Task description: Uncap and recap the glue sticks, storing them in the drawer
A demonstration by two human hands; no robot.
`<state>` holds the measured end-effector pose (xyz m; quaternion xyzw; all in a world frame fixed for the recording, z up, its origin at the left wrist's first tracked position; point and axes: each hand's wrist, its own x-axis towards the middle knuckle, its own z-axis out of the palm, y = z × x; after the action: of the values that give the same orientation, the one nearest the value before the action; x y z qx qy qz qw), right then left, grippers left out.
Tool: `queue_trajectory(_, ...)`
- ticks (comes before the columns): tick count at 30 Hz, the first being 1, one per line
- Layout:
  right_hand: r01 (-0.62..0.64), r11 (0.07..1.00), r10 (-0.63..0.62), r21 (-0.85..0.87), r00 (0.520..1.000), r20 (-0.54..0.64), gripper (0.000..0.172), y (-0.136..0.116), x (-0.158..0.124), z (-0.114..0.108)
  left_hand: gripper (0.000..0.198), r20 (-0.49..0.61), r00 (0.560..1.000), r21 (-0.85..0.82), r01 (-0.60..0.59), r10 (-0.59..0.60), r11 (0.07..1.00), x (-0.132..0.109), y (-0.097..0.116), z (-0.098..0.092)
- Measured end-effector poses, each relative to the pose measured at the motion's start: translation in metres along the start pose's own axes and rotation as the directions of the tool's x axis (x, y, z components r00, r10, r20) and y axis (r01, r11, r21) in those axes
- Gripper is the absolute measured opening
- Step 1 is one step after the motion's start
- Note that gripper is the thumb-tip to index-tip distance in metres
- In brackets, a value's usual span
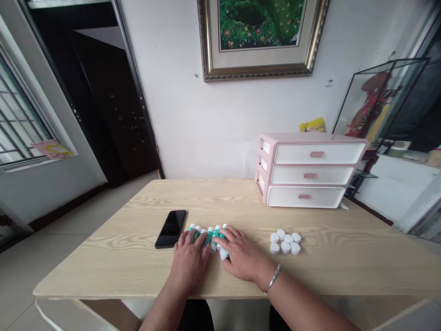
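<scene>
A row of glue sticks (210,236) lies side by side on the wooden table (103,262), their white ends pointing away from the person, green labels showing between the fingers. Most of the row is hidden by the hands, so the exact number cannot be told. The left hand (189,262) and right hand (241,255) are close together, just beside each other, both cupped down over the row with their fingers on the tubes. A metal bracelet (273,279) circles the right wrist.

A cluster of seven white caps (285,247) stands to the right of the right hand, the caps nearly touching one another. A black phone (170,229) lies face up just left of the left hand.

Farther back on the table stands a pink-and-white drawer unit (306,170). Its three drawers are shut, so their contents cannot be seen. A yellow packet (313,125) shows behind it.
</scene>
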<state>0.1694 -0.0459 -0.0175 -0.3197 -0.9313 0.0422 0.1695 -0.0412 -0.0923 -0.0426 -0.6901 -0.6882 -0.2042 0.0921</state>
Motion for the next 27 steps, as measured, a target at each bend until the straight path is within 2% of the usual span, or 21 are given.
queue_trajectory(6,-0.147,0.989,0.147,-0.011,0.988,-0.038,0.058,0.0,-0.017,-0.004,0.04,0.013,0.987,-0.162,-0.156,0.16,0.974,-0.002,0.009,0.001)
queue_trajectory(12,-0.214,0.977,0.212,-0.013,0.972,-0.098,0.052,0.012,-0.025,0.003,0.038,0.031,0.964,-0.292,-0.242,0.262,0.925,-0.004,0.009,-0.014)
queue_trajectory(15,-0.229,0.973,0.227,-0.01,0.97,-0.093,0.053,0.021,-0.026,0.005,0.046,0.037,0.951,-0.365,-0.272,0.306,0.89,-0.003,0.005,-0.021)
queue_trajectory(20,-0.193,0.98,0.197,0.054,0.976,-0.087,0.052,0.028,-0.025,0.002,0.054,0.08,0.94,-0.493,-0.251,0.33,0.833,0.005,0.001,-0.028)
queue_trajectory(24,-0.149,0.982,0.161,0.12,0.982,-0.101,0.055,0.031,-0.023,0.003,0.051,0.141,0.934,-0.576,-0.192,0.328,0.795,0.014,0.001,-0.031)
queue_trajectory(27,-0.123,0.979,0.143,0.164,0.983,-0.116,0.056,0.034,-0.022,0.006,0.046,0.137,0.942,-0.659,-0.144,0.306,0.738,0.016,0.002,-0.029)
